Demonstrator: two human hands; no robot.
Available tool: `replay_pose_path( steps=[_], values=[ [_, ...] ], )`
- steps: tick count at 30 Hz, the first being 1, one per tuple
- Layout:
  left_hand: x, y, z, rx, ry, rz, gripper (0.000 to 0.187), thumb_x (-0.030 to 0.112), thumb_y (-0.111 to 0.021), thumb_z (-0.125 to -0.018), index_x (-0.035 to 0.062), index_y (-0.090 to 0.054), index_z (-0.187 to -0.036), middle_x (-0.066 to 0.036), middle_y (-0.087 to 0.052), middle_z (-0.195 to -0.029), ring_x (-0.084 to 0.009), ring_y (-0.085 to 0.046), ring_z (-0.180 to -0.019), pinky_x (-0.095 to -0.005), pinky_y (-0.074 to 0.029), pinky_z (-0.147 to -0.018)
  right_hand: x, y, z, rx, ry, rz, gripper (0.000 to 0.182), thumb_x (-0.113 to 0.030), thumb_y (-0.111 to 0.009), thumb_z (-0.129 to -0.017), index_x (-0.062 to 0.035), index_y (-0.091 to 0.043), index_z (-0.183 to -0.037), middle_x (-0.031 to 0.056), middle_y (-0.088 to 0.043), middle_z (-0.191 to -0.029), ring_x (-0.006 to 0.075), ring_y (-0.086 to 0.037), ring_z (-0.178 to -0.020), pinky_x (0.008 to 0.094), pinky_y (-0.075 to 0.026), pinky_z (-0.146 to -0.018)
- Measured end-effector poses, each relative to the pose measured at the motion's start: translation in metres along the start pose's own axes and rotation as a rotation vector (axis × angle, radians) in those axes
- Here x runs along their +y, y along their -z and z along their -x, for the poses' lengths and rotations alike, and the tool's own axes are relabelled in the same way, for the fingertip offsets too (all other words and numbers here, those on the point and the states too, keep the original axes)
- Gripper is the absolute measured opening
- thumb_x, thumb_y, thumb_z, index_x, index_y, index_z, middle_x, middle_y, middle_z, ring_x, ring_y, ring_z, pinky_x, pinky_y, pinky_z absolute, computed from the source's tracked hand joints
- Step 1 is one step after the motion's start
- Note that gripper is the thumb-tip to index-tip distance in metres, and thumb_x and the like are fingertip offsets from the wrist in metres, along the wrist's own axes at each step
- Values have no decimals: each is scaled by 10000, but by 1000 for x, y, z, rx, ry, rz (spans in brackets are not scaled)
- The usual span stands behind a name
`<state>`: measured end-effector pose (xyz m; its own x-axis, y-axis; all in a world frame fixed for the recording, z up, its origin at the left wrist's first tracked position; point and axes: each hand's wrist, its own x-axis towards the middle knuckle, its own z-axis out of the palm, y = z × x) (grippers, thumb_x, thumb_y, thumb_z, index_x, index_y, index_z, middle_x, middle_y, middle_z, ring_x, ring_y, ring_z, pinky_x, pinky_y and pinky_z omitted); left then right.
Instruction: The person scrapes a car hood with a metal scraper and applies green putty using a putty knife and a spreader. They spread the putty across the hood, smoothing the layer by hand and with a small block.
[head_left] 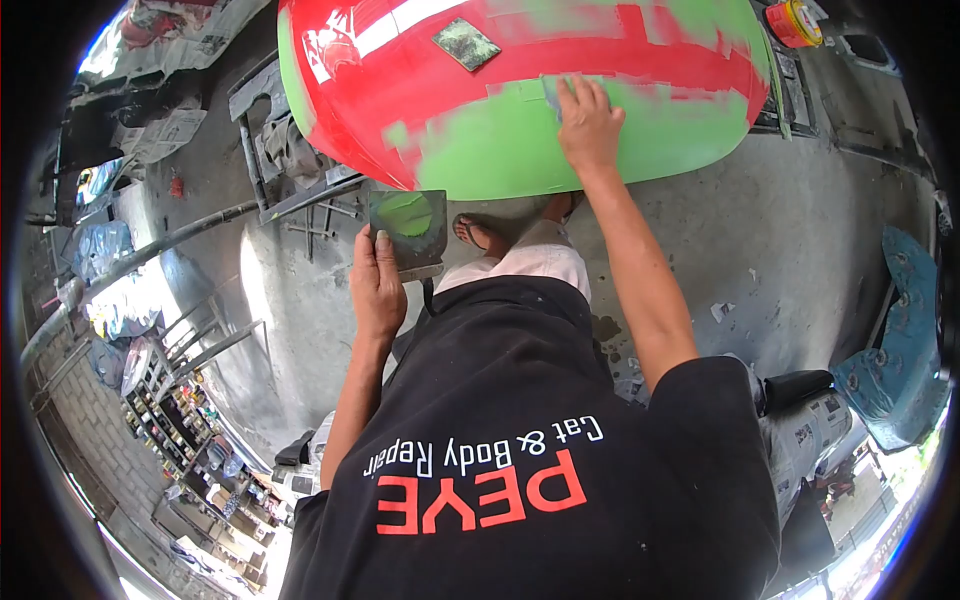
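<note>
Glossy red panel (520, 90) with matt green filler patches smeared over it, uneven at their edges. Flat mixing board (406, 230), dark and dull, coated with wet-looking green putty. Small mottled grey square (466, 44) lying on the red panel. Rough, stained concrete floor (800, 220).
</note>
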<state>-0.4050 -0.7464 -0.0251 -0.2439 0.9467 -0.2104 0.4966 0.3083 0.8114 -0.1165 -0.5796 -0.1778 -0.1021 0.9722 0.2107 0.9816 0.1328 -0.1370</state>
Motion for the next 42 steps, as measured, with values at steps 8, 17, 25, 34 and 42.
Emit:
replay_pose_path(
  steps=[8, 17, 25, 34, 42],
  values=[
    [2, -6, -6, -7, -72, -4, 313, 224, -437, -1106, -7, -552, -1283, -109, -686, -960, -163, -608, -839, -308, -496, -779, 40, -12, 14, -113, 46, -14, 504, -57, -567, -885, -191, -614, -1369, -5, -582, -1431, 209, -521, -1332, 493, -447, -858],
    [3, -13, -12, -88, -5, 119, 309, 224, -464, -1105, -13, -552, -1281, -69, -660, -1080, -112, -558, -971, -273, -465, -868, 71, -25, 13, 1, -10, 22, 504, -20, -585, -848, -184, -648, -1321, -5, -581, -1426, 199, -503, -1340, 479, -424, -866],
    [13, -19, -20, -200, 189, 609, 376, 239, -507, -1093, -18, -507, -1367, -56, -613, -1239, -99, -531, -1135, -270, -425, -1001, 16, 89, 35, -27, -16, -541, 513, -97, -610, -846, -115, -635, -1359, 102, -628, -1358, 286, -541, -1307, 489, -443, -985],
    [56, 0, -18, -286, 15, 649, 345, 210, -468, -1102, -28, -506, -1349, -59, -607, -1203, -101, -545, -1100, -270, -443, -983, -81, 181, 37, -532, -16, -1765, 538, -31, -452, -805, 36, -653, -1300, 173, -654, -1346, 263, -605, -1248, 373, -433, -1092],
    [23, 32, -17, -148, -48, 881, 324, 196, -482, -1098, 3, -499, -1357, -44, -598, -1263, -100, -530, -1158, -265, -407, -1029, -78, 177, 27, -321, 136, -1157, 428, -21, -462, -873, 26, -695, -1229, 161, -688, -1273, 268, -656, -1139, 390, -501, -1008]
  ],
)
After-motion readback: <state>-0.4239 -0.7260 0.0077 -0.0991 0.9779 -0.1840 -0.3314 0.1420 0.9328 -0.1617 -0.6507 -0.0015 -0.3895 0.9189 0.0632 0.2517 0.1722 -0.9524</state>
